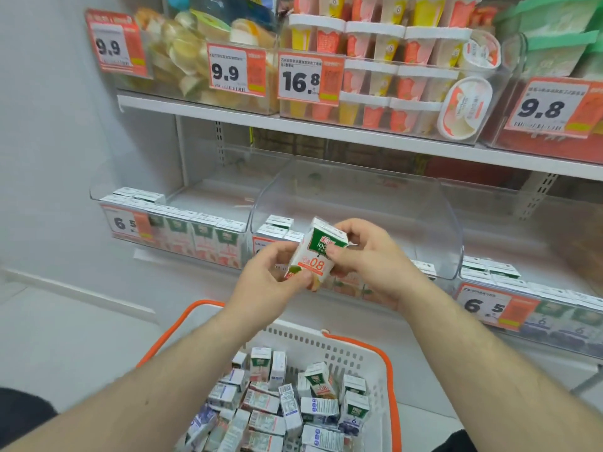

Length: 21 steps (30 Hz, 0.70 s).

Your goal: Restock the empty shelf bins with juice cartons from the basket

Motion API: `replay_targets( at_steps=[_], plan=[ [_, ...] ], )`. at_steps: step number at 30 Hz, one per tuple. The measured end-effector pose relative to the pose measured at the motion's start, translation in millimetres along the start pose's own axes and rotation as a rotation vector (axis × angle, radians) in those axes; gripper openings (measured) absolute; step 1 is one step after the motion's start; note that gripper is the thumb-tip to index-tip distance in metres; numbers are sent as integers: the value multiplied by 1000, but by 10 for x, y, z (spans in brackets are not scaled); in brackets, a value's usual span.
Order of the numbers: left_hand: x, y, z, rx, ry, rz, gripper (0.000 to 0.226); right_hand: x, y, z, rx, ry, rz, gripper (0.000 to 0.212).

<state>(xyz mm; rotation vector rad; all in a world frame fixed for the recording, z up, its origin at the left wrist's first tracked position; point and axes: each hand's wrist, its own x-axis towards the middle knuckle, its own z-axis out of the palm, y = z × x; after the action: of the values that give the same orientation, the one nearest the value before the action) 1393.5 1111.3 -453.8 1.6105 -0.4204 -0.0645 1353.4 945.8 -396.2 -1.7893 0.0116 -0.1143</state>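
At the bottom centre of the frame, the basket [375, 360], white with orange handles, is holding a loose heap of juice cartons [280, 406], lying every way; I judge the larger share of the work is remaining. Just above it, at mid-frame, I am holding one carton [315, 252] with a green top and orange print between both hands, tilted, above the basket and in front of the shelf. My left hand [270, 278] is pinching its lower end, thumb and fingers curled round it. My right hand [368, 256] is gripping its upper end, fingers wrapped over the top edge.

Behind the hands, the middle bin [359, 197] of clear plastic is showing only a few cartons at its front left corner, the rest of it standing bare; I judge this carton is going there. To the left of centre, the left bin [182, 230] is carrying a front row of cartons behind a 6.5 tag, its rear looking unfilled. At the lower right, the right bin [538, 308] is holding cartons along its front.

Farthest, across the top of the frame, the upper shelf [228, 115] is bearing tubs and cups of other goods.
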Motion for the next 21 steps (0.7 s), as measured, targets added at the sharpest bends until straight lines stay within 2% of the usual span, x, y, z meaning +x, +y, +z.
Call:
replay_targets(
  at_steps=[3, 5, 7, 9, 11, 13, 15, 18, 21],
  plan=[
    [140, 37, -130, 166, 30, 163, 49, 129, 11, 174, -122, 71, -72, 25],
    [243, 69, -167, 269, 33, 255, 53, 219, -19, 264, -297, 197, -124, 19],
    [317, 58, -197, 403, 73, 337, 51, 335, -86, 272, -360, 358, -167, 10],
    [398, -56, -236, 676, 204, 405, 48, 462, -150, 206, -393, 494, -202, 9],
    [440, -191, -263, 987, 272, 345, 63, 619, -155, 131, -500, 550, -212, 13],
    [470, -317, -279, 1125, 237, 212, 75, 806, -85, 104, -632, 512, -146, 16],
    [516, -407, -282, 1121, 207, 164, 83, 999, 5, 124, -733, 441, -47, 18],
    [576, -475, -257, 1053, 242, 185, 85, 1249, 120, 172, -812, 335, 92, 23],
    [604, -564, -229, 958, 313, 235, 73, 1401, 205, 204, -839, 201, 182, 31]
  ],
)
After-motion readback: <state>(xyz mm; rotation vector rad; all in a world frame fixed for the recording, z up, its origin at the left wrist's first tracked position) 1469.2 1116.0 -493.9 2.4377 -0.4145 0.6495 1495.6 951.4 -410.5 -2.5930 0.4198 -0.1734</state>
